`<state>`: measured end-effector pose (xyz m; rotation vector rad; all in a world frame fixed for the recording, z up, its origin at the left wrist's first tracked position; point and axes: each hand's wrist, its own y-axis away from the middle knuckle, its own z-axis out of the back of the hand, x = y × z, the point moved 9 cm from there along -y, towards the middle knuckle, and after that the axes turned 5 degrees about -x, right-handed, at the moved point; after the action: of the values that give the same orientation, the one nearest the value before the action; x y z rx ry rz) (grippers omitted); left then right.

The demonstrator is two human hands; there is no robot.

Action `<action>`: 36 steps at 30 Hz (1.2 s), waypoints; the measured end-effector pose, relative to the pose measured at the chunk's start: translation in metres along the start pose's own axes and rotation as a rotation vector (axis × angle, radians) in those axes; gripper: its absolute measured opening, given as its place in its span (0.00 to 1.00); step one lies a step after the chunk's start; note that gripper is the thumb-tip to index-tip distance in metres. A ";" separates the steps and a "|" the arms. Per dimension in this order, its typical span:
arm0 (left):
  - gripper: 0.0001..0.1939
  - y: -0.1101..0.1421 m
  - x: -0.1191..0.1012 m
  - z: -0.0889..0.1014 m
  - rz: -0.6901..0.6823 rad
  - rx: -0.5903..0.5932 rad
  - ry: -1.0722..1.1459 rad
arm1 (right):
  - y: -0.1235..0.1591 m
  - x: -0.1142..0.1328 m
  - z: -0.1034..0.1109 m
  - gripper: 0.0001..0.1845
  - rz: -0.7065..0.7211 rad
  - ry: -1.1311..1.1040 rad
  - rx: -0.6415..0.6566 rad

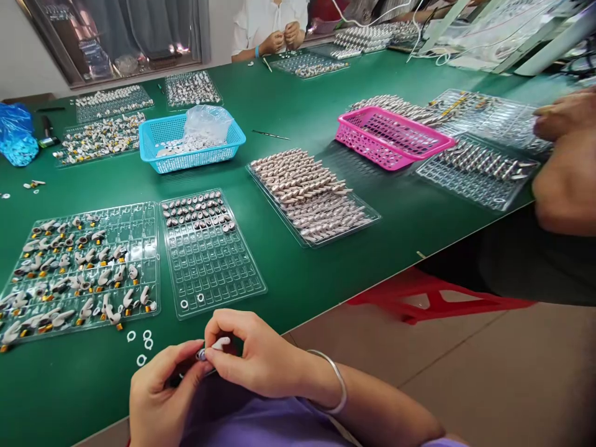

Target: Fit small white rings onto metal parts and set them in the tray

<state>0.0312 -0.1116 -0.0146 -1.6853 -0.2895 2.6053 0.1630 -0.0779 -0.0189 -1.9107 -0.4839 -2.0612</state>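
Observation:
At the table's front edge my two hands meet, fingertips nearly touching. My right hand (251,354), with a silver bangle on its wrist, pinches a white earbud shell (221,343) with a stem. Thumb and forefinger of my left hand (165,385) close on the small dark round end of the same earbud; fingers partly hide it. Several white rings (141,360) lie loose on the green table beside my left hand. Just beyond is a clear tray (223,273) with dark earbud caps at its far end and two white rings near its front.
A tray (135,230) of earbud parts with orange tabs lies at left. Farther off stand a blue basket (195,162), a stacked tray of white stems (311,192) and a pink basket (395,161). Co-workers' hands show at right (568,155) and at the back (284,38).

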 end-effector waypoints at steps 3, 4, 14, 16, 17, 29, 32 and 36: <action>0.11 0.001 -0.001 0.000 -0.003 0.017 0.008 | 0.000 -0.001 0.000 0.04 -0.015 -0.013 -0.005; 0.12 0.002 -0.001 0.000 0.000 0.025 0.013 | 0.000 -0.001 0.000 0.04 -0.017 -0.015 -0.007; 0.10 0.000 -0.003 -0.002 -0.026 0.040 -0.017 | 0.002 0.004 0.003 0.03 0.073 0.053 -0.046; 0.10 0.000 -0.003 -0.002 -0.045 0.037 -0.029 | 0.002 0.006 0.005 0.02 0.092 0.054 -0.062; 0.10 0.000 -0.004 -0.002 -0.054 0.034 -0.034 | 0.002 0.007 0.005 0.02 0.102 0.058 -0.068; 0.10 0.001 -0.008 -0.005 -0.110 0.040 -0.075 | 0.000 0.006 0.002 0.03 0.148 0.131 -0.043; 0.10 0.002 -0.007 -0.006 -0.102 0.058 -0.097 | 0.001 0.005 0.001 0.03 0.147 0.138 -0.036; 0.10 0.003 -0.005 -0.005 -0.114 0.068 -0.112 | 0.000 0.005 0.001 0.03 0.147 0.150 -0.030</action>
<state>0.0383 -0.1139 -0.0129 -1.4597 -0.2873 2.5987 0.1633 -0.0777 -0.0136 -1.7350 -0.2704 -2.1055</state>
